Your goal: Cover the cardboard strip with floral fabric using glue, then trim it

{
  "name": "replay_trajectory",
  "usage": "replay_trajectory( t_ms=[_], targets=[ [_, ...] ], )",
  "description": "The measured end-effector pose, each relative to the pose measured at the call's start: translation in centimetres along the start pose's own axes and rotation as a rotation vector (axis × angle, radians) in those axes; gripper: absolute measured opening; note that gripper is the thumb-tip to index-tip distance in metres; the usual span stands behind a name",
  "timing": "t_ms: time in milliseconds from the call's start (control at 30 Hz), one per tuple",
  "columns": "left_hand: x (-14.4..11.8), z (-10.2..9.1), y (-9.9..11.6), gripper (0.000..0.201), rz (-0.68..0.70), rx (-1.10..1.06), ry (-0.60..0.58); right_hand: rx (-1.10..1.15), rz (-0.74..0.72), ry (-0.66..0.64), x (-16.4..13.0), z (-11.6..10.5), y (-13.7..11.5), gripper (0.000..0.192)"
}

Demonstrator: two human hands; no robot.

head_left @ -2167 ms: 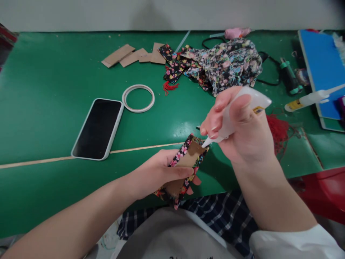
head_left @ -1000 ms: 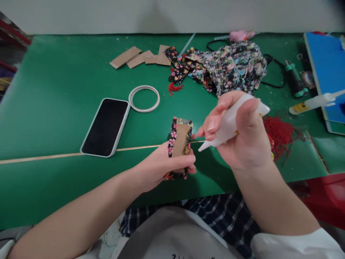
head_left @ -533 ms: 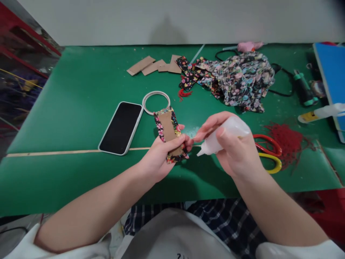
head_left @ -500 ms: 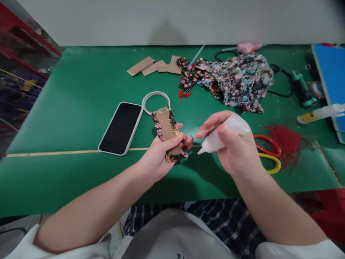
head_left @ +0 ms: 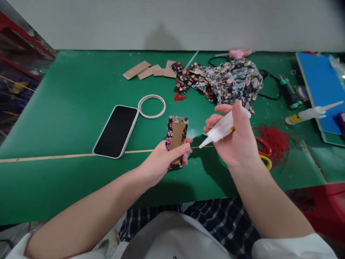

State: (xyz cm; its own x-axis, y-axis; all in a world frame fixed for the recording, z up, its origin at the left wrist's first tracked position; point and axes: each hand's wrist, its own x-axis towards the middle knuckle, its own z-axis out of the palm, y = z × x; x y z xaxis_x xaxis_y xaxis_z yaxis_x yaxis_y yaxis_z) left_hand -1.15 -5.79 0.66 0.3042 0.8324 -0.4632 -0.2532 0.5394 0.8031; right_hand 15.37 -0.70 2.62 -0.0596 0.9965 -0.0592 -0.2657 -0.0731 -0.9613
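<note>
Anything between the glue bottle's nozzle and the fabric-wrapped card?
Nothing: in the head view only bare green table shows between the glue bottle nozzle and the fabric-wrapped card.

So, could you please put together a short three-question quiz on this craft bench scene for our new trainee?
1. True or false: the glue bottle nozzle touches the fabric-wrapped card.
2. Which hand holds the card? A) left hand B) right hand
3. What lies between the phone and the cardboard strips?

Key
1. False; the tip is just apart from it.
2. A.
3. The white tape ring on the green table.
</note>
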Motion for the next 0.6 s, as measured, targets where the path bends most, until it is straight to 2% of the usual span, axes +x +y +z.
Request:
replay_trajectory(
  t_ms=[133,300,367,500,600],
  targets=[
    [-0.4,0.3,0.1,0.041,-0.045,0.002,-0.095,-0.063,0.019,-0.027,-0.5,0.7,0.1,0.035],
    [-0.2,0.3,-0.1,0.03,-0.142,0.019,-0.026,-0.025,0.004,-0.064,-0.9,1.2,0.2,0.03],
    [-0.1,0.2,-0.1,0.027,-0.078,-0.023,0.032,-0.024,0.008,-0.065,-0.8,1.1,0.3,0.03],
    [-0.2,-0.1,0.4,0.021,0.145,-0.066,0.151,-0.043,0.021,-0.034,-0.5,0.8,0.2,0.031],
    [-0.7,-0.3,1.2,0.019,0.217,-0.146,0.123,-0.044,0.017,-0.056,-0.4,0.6,0.2,0.033]
  ],
)
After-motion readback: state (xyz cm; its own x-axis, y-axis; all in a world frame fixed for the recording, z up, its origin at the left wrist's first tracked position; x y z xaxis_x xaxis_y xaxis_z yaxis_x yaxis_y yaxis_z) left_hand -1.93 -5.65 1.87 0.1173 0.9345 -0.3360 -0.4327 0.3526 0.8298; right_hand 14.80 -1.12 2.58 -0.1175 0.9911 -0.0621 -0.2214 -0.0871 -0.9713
